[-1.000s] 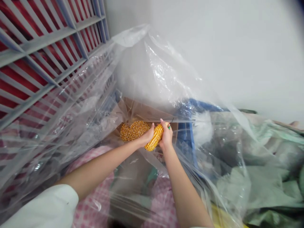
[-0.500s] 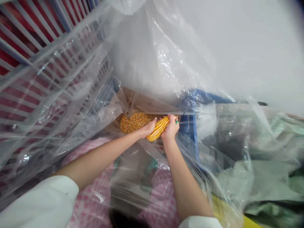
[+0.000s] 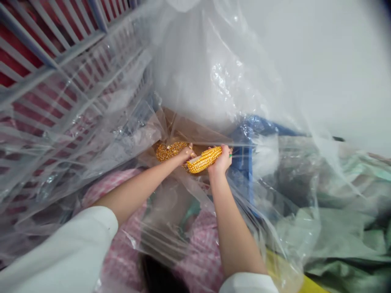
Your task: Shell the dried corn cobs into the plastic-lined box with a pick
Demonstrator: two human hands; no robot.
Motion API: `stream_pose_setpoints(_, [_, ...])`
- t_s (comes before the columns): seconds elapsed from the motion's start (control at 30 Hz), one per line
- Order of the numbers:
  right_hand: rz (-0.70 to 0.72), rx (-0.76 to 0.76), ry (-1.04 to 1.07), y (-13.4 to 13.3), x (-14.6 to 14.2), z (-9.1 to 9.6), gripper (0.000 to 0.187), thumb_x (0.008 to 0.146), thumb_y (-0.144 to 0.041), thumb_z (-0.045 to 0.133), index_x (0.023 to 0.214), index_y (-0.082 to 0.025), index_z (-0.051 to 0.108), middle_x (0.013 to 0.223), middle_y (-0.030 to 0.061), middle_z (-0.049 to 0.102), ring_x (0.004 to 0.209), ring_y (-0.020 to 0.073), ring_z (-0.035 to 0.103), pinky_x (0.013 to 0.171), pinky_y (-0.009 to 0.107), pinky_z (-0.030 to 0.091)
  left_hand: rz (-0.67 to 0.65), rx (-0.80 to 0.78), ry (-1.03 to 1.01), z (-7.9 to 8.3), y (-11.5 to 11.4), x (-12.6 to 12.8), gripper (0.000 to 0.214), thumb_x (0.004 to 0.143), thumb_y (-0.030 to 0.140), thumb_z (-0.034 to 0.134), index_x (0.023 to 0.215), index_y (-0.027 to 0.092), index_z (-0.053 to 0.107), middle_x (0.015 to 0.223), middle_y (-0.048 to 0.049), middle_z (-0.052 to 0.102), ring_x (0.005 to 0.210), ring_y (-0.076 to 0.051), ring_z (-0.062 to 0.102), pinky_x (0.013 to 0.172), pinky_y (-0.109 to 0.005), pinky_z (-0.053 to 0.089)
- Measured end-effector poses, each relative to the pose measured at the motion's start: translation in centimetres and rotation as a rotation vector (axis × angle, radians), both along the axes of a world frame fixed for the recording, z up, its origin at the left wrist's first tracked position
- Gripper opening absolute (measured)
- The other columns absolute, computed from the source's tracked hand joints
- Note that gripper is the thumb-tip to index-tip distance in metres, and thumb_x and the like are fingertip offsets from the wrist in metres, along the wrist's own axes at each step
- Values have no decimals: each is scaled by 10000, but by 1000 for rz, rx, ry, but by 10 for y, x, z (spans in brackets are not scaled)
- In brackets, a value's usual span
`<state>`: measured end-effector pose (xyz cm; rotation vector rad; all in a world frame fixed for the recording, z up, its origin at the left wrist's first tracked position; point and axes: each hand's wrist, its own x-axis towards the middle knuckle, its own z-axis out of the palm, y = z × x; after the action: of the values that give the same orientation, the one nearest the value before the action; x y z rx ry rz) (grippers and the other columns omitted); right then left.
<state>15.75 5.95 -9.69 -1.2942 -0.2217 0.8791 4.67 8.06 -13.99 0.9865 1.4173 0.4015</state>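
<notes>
A yellow corn cob [image 3: 205,160] lies slantwise in my right hand [image 3: 222,161], whose fingers are closed round its far right end. Along the cob's upper left side runs a pale strip bare of kernels. My left hand [image 3: 185,154] is just left of the cob, its fingers slightly apart, with a few loose kernels by the fingertips. Beneath and beyond it is a heap of loose corn kernels [image 3: 170,151], partly hidden by that hand. A green band shows on a right finger.
Clear plastic sheeting [image 3: 214,77] hangs all round the work spot. A slatted plastic crate [image 3: 61,61] rises at the left, with red behind its slats. To the right are a blue crate [image 3: 244,162] and greenish sacking [image 3: 336,228]. Pink checked cloth [image 3: 198,252] covers my legs.
My left hand has come off the cob and moved slightly left over the kernels. A bare pale strip now shows on the cob, still in my right hand.
</notes>
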Motion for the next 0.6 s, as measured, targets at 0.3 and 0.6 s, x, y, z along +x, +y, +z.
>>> stream_pose_setpoints(0.3, [-176, 11, -188, 12, 24, 9, 166, 624, -265, 558, 723, -206, 439, 651, -68, 462, 588, 82, 502, 592, 226, 479, -127, 128, 101, 46, -4, 23, 722, 800, 652, 166, 878, 108, 634, 848, -146, 672, 811, -256, 614, 644, -309, 432])
stream_pose_setpoints(0.6, [-90, 10, -160, 6, 7, -1, 142, 625, -247, 546, 713, -195, 446, 633, -65, 475, 594, 93, 516, 612, 247, 481, -250, 192, 185, 37, -16, 26, 650, 871, 511, 151, 827, 109, 659, 836, -135, 685, 859, -247, 620, 739, -326, 445])
